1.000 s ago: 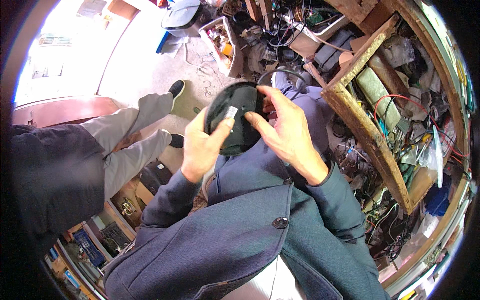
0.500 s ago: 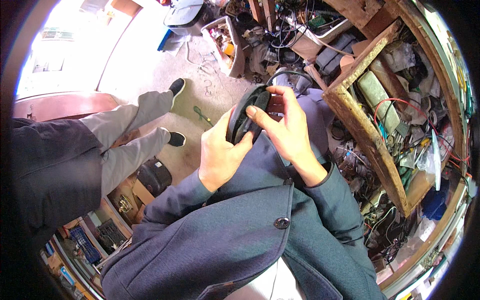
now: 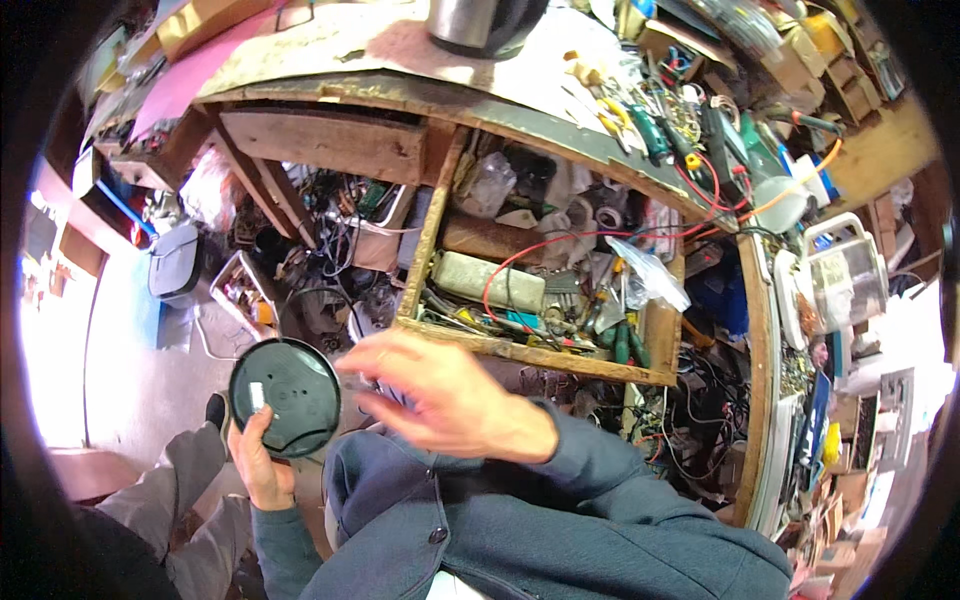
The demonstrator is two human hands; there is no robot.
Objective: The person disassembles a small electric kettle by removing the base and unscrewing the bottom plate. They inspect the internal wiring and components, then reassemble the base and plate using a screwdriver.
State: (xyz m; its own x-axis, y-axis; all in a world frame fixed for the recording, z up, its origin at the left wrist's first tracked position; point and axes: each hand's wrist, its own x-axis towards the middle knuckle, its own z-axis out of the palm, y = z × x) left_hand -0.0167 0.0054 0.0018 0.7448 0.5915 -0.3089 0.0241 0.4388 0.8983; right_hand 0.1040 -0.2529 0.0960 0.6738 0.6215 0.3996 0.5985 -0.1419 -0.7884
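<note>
A round black plastic base [image 3: 295, 390] with a small white label and a dark cord is gripped at its lower left rim by my left hand [image 3: 262, 465], thumb over its face. My right hand [image 3: 450, 395], blurred, reaches out just right of the base with fingers apart and nothing visible in them. Ahead, a steel kettle with a black handle [image 3: 468, 22] stands on the pale bench top [image 3: 350, 55], above an open wooden drawer [image 3: 540, 355] full of tools, wires and bags.
Pliers and screwdrivers [image 3: 650, 130] crowd the bench's right part. A transparent carry box [image 3: 840, 285] is at the right. Below the bench are a grey lidded container [image 3: 173, 262] and a cluttered carton [image 3: 245, 295]. Another person's legs [image 3: 180, 480] are at the lower left.
The view has swung up and right toward the bench. The base, held by both hands before, is now in my left hand, tilted face up; my right hand has let go.
</note>
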